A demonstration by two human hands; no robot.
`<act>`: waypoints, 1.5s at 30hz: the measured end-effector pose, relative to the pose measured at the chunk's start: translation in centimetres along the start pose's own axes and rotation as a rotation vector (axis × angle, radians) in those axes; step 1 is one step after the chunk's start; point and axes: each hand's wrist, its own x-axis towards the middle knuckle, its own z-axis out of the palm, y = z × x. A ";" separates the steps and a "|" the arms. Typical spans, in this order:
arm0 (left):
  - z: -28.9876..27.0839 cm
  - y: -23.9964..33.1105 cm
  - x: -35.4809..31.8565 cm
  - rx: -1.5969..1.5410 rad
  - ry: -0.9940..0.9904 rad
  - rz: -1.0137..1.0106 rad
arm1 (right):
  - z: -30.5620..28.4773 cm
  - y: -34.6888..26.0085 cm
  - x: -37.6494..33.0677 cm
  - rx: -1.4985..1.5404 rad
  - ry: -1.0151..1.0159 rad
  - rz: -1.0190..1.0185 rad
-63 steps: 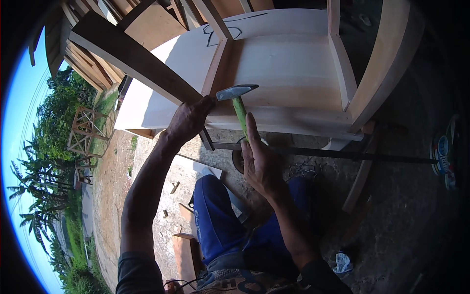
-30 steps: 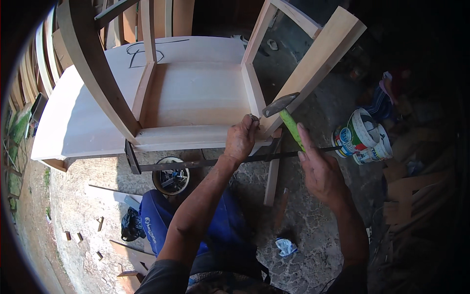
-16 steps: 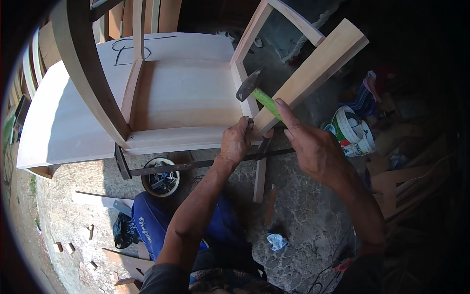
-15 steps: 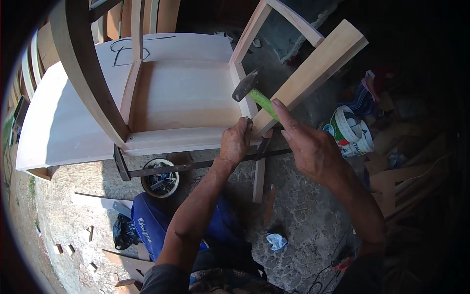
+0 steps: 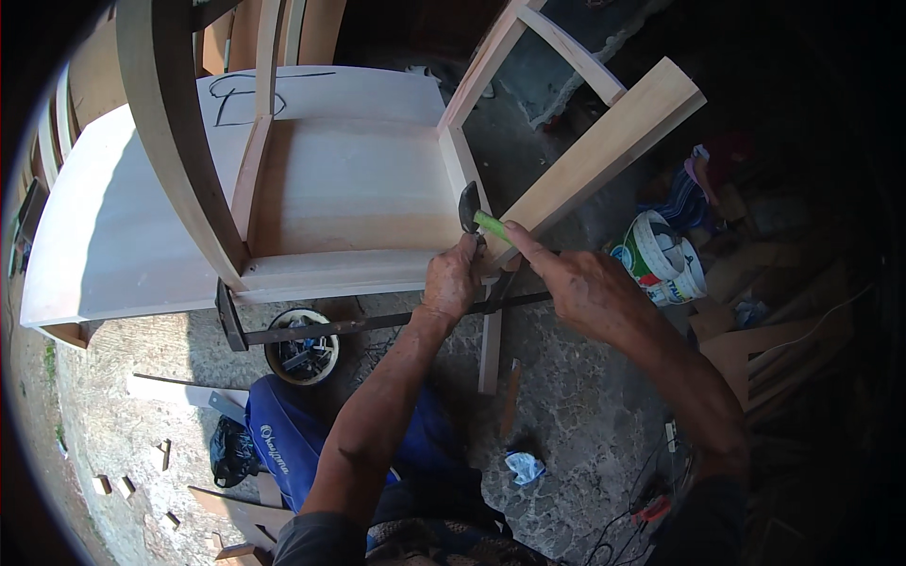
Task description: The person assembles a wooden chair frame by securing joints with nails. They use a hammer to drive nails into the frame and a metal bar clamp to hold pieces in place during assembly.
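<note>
My right hand (image 5: 596, 294) grips a hammer (image 5: 491, 224) by its green handle, index finger stretched along it. The dark hammer head is down at the near right corner of a pale wooden frame (image 5: 349, 268), just above my left fingertips. My left hand (image 5: 451, 281) is closed in a pinch at that corner; what it pinches is too small and covered to make out. A thick wooden leg (image 5: 604, 151) slants up and right from the corner. A long dark bar clamp (image 5: 368, 323) runs along the frame's near side, passing behind my left forearm.
A curved wooden leg (image 5: 175, 141) rises at the left over a whitish panel (image 5: 113, 236). Below the clamp stands a round tub (image 5: 302, 346) of metal pieces. White buckets (image 5: 651, 255) and wood offcuts (image 5: 774, 330) are at the right. Cables (image 5: 623, 519) lie lower right.
My right hand has brought the hammer head down and nearer to my left fingertips. My left hand keeps its pinch at the corner. The whole view has shifted slightly.
</note>
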 end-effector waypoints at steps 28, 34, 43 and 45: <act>0.0 -0.1 0.4 0.046 -0.002 0.002 | -0.6 -0.7 -0.7 0.010 0.198 -0.117; 0.4 0.4 -1.1 0.017 -0.038 -0.011 | 2.9 1.3 -1.3 -0.095 0.083 -0.055; 0.4 -0.6 -0.1 0.038 -0.037 -0.007 | 2.7 0.4 -1.1 -0.035 0.095 0.005; 0.7 -0.6 -1.0 0.032 -0.038 -0.022 | 3.1 0.4 -2.4 0.112 0.216 -0.012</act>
